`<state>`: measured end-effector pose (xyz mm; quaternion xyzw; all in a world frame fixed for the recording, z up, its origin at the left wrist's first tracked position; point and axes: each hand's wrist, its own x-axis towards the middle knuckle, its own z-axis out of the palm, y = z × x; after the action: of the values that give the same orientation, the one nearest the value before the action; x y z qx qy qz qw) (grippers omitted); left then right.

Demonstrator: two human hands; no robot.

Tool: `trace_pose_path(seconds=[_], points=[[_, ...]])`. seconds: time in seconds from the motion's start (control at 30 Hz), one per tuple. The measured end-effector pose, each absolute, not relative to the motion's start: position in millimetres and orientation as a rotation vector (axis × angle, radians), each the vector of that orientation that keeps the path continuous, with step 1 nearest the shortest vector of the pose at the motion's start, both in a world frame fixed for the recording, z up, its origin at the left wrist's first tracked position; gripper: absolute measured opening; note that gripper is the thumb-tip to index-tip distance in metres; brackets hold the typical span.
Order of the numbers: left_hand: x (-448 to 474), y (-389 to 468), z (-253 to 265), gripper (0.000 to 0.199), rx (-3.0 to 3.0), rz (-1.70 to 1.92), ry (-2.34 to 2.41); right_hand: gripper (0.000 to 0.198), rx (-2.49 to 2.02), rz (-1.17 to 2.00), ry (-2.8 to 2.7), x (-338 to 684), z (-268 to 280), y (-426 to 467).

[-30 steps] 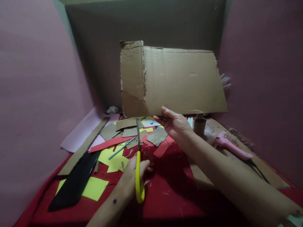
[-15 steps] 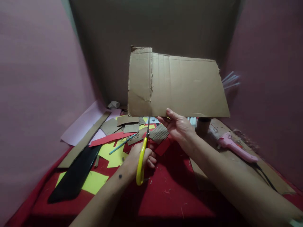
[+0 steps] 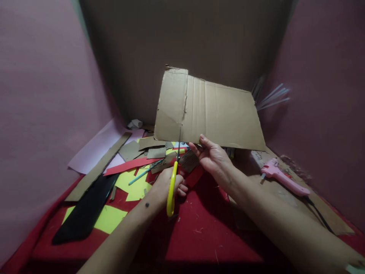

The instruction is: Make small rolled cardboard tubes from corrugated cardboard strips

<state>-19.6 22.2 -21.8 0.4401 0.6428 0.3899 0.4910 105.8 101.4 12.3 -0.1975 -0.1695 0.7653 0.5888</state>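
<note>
Upright in front of me is a large brown cardboard sheet [image 3: 228,114], creased near its left part and rough along its top edge. My right hand [image 3: 212,158] pinches its bottom edge, thumb on the near face and fingers behind. Below it, my left hand [image 3: 172,182] is closed around scissors [image 3: 172,190] with yellow and red handles. The blades point up, and one lies over the sheet's near face at the lower left, by the crease. The other blade is mostly hidden.
On the red cloth [image 3: 199,236] lie cardboard scraps [image 3: 152,142], yellow paper [image 3: 111,219], a red strip [image 3: 131,166], a blue pencil-like stick [image 3: 145,173] and a black flat piece [image 3: 82,217]. A pink glue gun [image 3: 285,177] rests at right; white sticks [image 3: 273,97] stand behind the sheet.
The cardboard's right side has dipped, so the sheet now tilts down to the right. The scissor blade reaches further up over its lower edge. Both hands keep their holds.
</note>
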Motion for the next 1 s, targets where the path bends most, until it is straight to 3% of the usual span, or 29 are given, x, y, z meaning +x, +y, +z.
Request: trace_pose_path(seconds=[0.6,0.83,1.0], points=[[-27,28,-43,0.011,1.147,0.918,1.702,0.021,-0.487,1.773,-0.4,107,11,104],[-22,20,-33,0.001,1.089,0.905,1.674,0.022,-0.485,1.76,-0.446,109,10,106],[-23,18,-35,0.005,1.071,0.9,1.664,0.022,-0.478,1.764,-0.408,109,12,107]])
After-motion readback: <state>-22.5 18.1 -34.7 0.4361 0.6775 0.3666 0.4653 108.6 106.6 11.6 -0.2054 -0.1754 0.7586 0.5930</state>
